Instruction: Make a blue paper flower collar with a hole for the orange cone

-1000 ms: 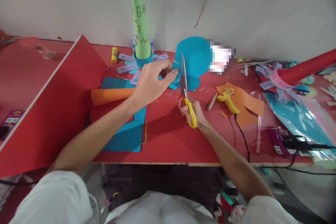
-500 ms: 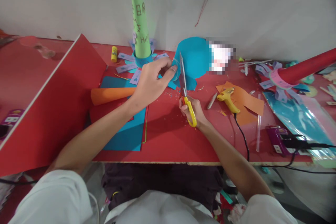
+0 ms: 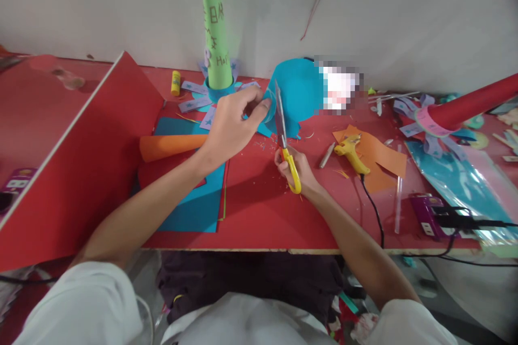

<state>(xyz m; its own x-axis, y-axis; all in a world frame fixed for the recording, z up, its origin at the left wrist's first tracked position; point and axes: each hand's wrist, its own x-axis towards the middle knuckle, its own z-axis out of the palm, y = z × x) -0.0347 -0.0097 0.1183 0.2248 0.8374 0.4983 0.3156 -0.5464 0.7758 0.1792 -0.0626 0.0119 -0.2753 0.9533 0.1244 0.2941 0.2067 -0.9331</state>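
My left hand [image 3: 232, 126] pinches the edge of a curved blue paper sheet [image 3: 301, 89], with a clear ring-like piece at my fingertips. Gripped in my right hand [image 3: 297, 172] are yellow-handled scissors [image 3: 283, 140], whose blades point away from me and meet the blue paper just right of my left fingers. Both hands work above the red table [image 3: 263, 210], in front of a tall green paper tube [image 3: 214, 27].
An orange paper roll [image 3: 170, 146] and flat blue sheets [image 3: 198, 205] lie under my left arm. A yellow glue gun [image 3: 351, 152] with a black cord rests on orange paper at right. A big red sheet [image 3: 76, 167] leans at left; a red tube [image 3: 469, 105] lies at far right.
The scissors and my right hand have shifted slightly left and farther along the blue paper. My left hand has turned the paper a little.
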